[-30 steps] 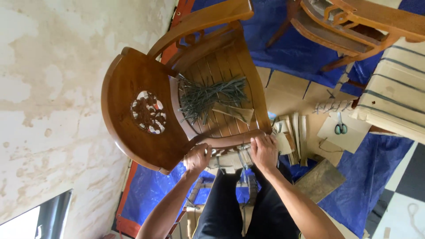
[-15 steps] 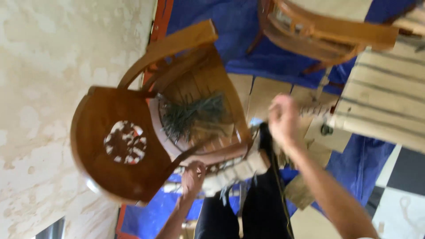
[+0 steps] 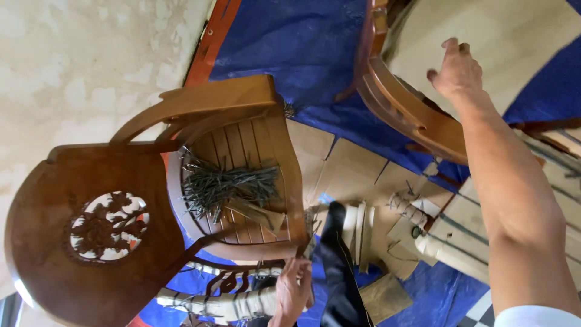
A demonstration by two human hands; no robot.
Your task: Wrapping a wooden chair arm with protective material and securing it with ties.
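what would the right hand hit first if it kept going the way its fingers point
Probably the pale seat panel of the second wooden chair: the right hand reaches up toward it, fingers spread and empty. Depth is unclear, so contact can't be judged.

One view only: a head-worn camera looking steeply down from above the person's own arms. The frame is rolled sideways, so the stained plaster wall [image 3: 91, 54] fills the left edge and the blue tarpaulin floor cover [image 3: 302, 48] runs along the top. The brown carved wooden chair [image 3: 121, 230] lies close, occupying the left half. No second view exists to share coverage.
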